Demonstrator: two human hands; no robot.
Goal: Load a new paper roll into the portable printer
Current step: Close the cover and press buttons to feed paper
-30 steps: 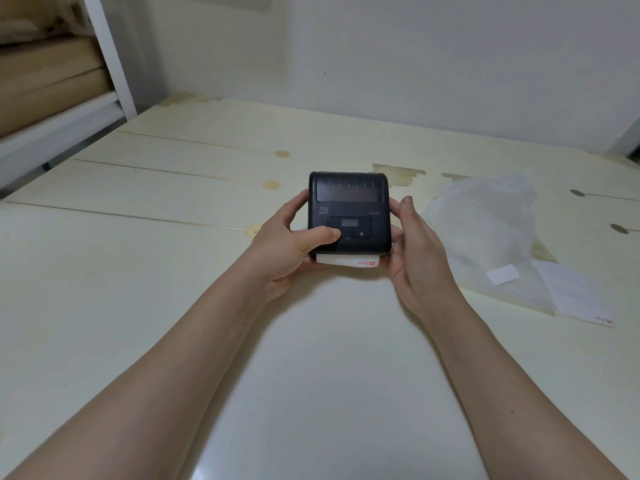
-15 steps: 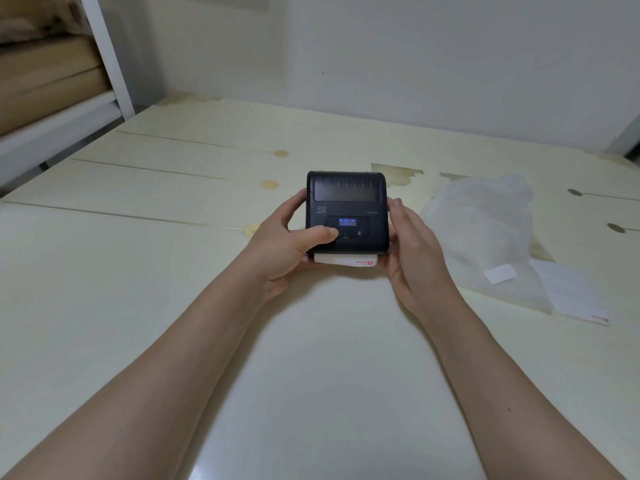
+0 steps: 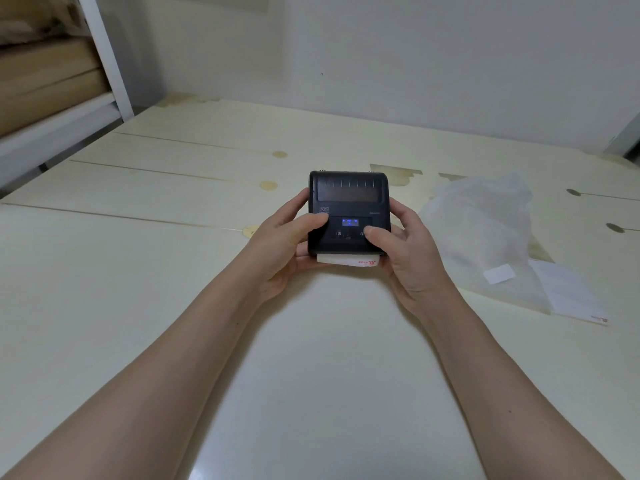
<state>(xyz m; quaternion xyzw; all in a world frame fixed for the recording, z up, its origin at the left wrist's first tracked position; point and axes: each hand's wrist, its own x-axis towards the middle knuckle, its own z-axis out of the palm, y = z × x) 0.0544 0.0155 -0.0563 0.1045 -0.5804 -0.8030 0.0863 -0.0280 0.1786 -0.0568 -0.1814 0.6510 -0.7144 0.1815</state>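
A small black portable printer (image 3: 349,199) is held a little above the table, lid closed, with its small display lit blue. A strip of white paper (image 3: 348,261) with a red mark sticks out of its near edge. My left hand (image 3: 282,244) grips the printer's left side, thumb on its top face. My right hand (image 3: 410,251) grips the right side, and its thumb rests on the button panel below the display.
A crumpled clear plastic bag (image 3: 485,233) lies on the pale wooden table (image 3: 173,271) to the right, with a white label sheet (image 3: 571,292) beside it. A white frame with wooden boards (image 3: 52,84) stands at the far left.
The printer's display has lit up blue. My right thumb has moved from the printer's side onto the button panel. My left thumb has shifted slightly left on the top face.
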